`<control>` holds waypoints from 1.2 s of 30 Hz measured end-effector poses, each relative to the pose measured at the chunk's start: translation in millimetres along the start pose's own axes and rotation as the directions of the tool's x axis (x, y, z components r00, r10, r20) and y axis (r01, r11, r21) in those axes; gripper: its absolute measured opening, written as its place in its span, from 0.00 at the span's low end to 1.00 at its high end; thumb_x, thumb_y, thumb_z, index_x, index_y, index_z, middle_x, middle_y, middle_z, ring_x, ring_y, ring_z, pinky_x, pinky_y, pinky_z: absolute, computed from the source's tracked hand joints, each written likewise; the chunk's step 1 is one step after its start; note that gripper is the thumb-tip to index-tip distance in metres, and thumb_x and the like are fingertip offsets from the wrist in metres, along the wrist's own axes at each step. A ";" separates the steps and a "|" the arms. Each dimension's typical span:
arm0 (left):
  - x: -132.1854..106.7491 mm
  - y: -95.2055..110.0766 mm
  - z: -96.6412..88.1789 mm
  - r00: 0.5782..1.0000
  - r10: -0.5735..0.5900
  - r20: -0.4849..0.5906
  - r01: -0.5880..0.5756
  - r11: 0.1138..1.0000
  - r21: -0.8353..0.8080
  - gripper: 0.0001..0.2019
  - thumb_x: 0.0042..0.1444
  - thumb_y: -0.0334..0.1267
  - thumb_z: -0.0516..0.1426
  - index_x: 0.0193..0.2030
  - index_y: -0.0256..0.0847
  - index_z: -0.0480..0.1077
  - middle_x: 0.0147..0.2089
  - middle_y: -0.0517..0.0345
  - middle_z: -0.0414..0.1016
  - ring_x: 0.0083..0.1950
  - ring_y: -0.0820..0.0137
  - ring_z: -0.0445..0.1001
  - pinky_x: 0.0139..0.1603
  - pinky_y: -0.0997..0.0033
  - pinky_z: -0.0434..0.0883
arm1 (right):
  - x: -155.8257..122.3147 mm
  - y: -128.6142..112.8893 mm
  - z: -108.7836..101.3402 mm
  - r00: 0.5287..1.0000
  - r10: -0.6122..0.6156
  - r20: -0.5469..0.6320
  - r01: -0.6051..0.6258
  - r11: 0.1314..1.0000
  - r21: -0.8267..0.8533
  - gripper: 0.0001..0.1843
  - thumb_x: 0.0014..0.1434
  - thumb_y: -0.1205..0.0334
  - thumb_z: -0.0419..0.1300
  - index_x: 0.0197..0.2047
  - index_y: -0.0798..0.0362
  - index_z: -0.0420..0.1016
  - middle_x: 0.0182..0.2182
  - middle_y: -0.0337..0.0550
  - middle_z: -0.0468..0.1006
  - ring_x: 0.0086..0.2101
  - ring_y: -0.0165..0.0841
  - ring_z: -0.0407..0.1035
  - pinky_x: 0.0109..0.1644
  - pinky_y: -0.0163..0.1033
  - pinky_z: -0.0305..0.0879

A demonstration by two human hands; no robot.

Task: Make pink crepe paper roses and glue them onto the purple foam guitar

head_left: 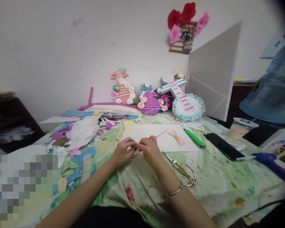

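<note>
My left hand (123, 151) and my right hand (150, 149) meet fingertip to fingertip at the near edge of a white sheet (161, 139). Both are closed in a pinch on a small pale piece (136, 146) that I cannot make out. A thin wooden stick (161, 134) pokes out past my right hand over the sheet. Small peach paper pieces (177, 136) lie on the sheet beyond it. A silver bangle (174, 191) sits on my right wrist.
Gold-handled scissors (183, 170) lie right of my right forearm. A green knife (194, 138), black phone (222, 145), lidded cup (239, 126) and blue glue gun (272, 161) lie to the right. White string (83, 129) and paper scraps cover the left. Paper guitars (150, 101) stand behind.
</note>
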State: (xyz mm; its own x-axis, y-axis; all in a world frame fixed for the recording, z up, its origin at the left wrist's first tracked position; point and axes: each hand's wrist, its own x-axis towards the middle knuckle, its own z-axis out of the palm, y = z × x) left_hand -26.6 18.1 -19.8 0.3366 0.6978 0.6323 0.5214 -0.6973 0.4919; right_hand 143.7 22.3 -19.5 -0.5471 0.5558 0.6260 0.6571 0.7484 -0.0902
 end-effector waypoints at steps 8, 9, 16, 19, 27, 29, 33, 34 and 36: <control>2.1 -4.5 -1.5 1.000 0.010 0.005 -0.010 1.000 -0.005 0.08 0.53 0.29 0.54 0.33 0.40 0.75 0.33 0.56 0.73 0.35 0.72 0.72 0.37 0.73 0.69 | 1.6 1.0 -9.6 0.999 -0.030 0.023 0.030 0.999 -0.016 0.16 0.55 0.80 0.49 0.37 0.52 0.72 0.32 0.40 0.74 0.34 0.30 0.63 0.54 0.42 0.44; 2.4 -4.8 -1.9 1.000 0.015 0.007 -0.015 1.000 -0.004 0.08 0.53 0.28 0.54 0.33 0.40 0.75 0.33 0.56 0.73 0.35 0.72 0.72 0.37 0.73 0.69 | 2.0 1.0 -11.9 0.998 -0.050 0.024 0.050 0.998 -0.028 0.17 0.54 0.80 0.49 0.37 0.52 0.72 0.32 0.40 0.74 0.34 0.30 0.64 0.56 0.42 0.43; 4.8 -6.7 -7.2 1.000 0.005 0.025 -0.005 1.000 0.003 0.08 0.53 0.28 0.54 0.31 0.40 0.75 0.33 0.55 0.74 0.34 0.72 0.72 0.36 0.73 0.69 | 7.5 20.4 -36.0 0.996 -0.082 0.041 0.087 0.988 -0.127 0.20 0.52 0.82 0.46 0.33 0.51 0.72 0.31 0.39 0.74 0.33 0.30 0.64 0.58 0.46 0.42; 6.5 -9.2 -11.3 0.997 -0.073 -0.011 0.072 0.996 -0.047 0.07 0.52 0.30 0.55 0.31 0.40 0.76 0.34 0.54 0.74 0.36 0.70 0.73 0.38 0.70 0.70 | 4.7 42.9 -47.2 0.999 0.036 -0.012 -0.037 0.993 -0.111 0.24 0.47 0.85 0.45 0.35 0.52 0.73 0.34 0.40 0.76 0.36 0.30 0.67 0.57 0.45 0.44; 7.0 -9.4 -3.6 0.782 -0.602 0.163 0.438 0.345 -0.830 0.13 0.40 0.39 0.67 0.33 0.37 0.73 0.32 0.57 0.77 0.31 0.72 0.74 0.31 0.74 0.70 | -21.5 76.3 -38.2 0.888 0.448 0.107 -0.428 0.888 -0.168 0.18 0.54 0.77 0.49 0.40 0.54 0.76 0.34 0.47 0.78 0.35 0.35 0.69 0.37 0.37 0.56; 5.8 -9.2 1.0 0.770 -0.581 0.262 0.435 0.178 -0.882 0.16 0.37 0.36 0.69 0.34 0.36 0.73 0.34 0.56 0.78 0.33 0.72 0.75 0.33 0.75 0.71 | -22.3 74.6 -34.0 0.881 0.456 0.130 -0.432 0.885 -0.174 0.18 0.54 0.77 0.49 0.40 0.54 0.76 0.34 0.48 0.79 0.37 0.36 0.70 0.39 0.37 0.58; 4.1 -9.8 6.7 0.784 -0.513 0.349 0.443 0.068 -0.894 0.16 0.38 0.29 0.68 0.37 0.35 0.74 0.38 0.54 0.78 0.35 0.73 0.76 0.37 0.78 0.72 | -16.4 65.7 -32.0 0.895 0.434 0.103 -0.430 0.901 -0.059 0.16 0.54 0.76 0.51 0.41 0.56 0.77 0.40 0.51 0.79 0.43 0.39 0.70 0.48 0.42 0.61; 4.2 -9.8 7.3 0.786 -0.508 0.352 0.437 0.053 -0.898 0.16 0.38 0.28 0.68 0.37 0.35 0.74 0.37 0.54 0.78 0.35 0.74 0.76 0.36 0.78 0.72 | -14.6 62.4 -31.9 0.894 0.435 0.111 -0.439 0.898 0.017 0.16 0.54 0.75 0.52 0.41 0.56 0.76 0.41 0.50 0.79 0.43 0.39 0.70 0.49 0.42 0.61; 5.1 -9.6 8.1 0.783 -0.514 0.351 0.425 0.030 -0.905 0.15 0.39 0.26 0.67 0.37 0.35 0.75 0.35 0.55 0.78 0.33 0.75 0.75 0.35 0.80 0.72 | -11.3 54.5 -31.3 0.884 0.444 0.148 -0.468 0.855 0.223 0.13 0.54 0.72 0.54 0.42 0.55 0.75 0.40 0.48 0.79 0.41 0.37 0.71 0.48 0.43 0.64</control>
State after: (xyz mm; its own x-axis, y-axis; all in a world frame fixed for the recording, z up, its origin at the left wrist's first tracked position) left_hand -23.6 29.7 -26.2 0.2708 0.9621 0.0328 -0.5510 0.1270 0.8248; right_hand 201.9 45.4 -7.3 -0.2681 0.8772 0.3984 0.7024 0.4610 -0.5424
